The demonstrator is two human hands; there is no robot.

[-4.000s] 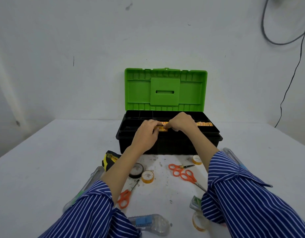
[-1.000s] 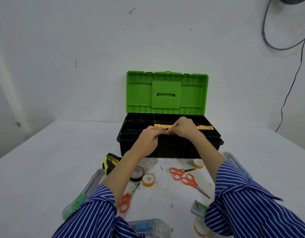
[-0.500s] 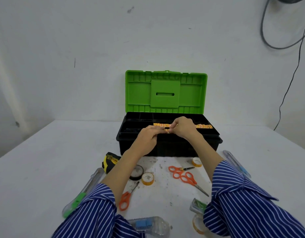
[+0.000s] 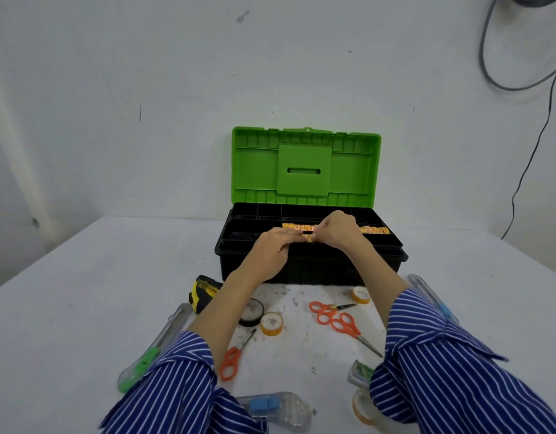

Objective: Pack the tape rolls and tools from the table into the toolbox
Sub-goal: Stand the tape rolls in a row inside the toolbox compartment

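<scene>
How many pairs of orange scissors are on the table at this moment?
3. One pair lies beside the left forearm; two more lie right of centre, a smaller pair and a larger pair just nearer the camera. The sleeves could hide others.

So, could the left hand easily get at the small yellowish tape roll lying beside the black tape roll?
Probably yes: the yellowish tape roll lies uncovered just right of the left forearm, but the left hand first must release the small orange roll.

Bare workshop-like room: plain white wall (image 4: 114,73), loose cable (image 4: 530,158), stained white table (image 4: 67,292).
</scene>
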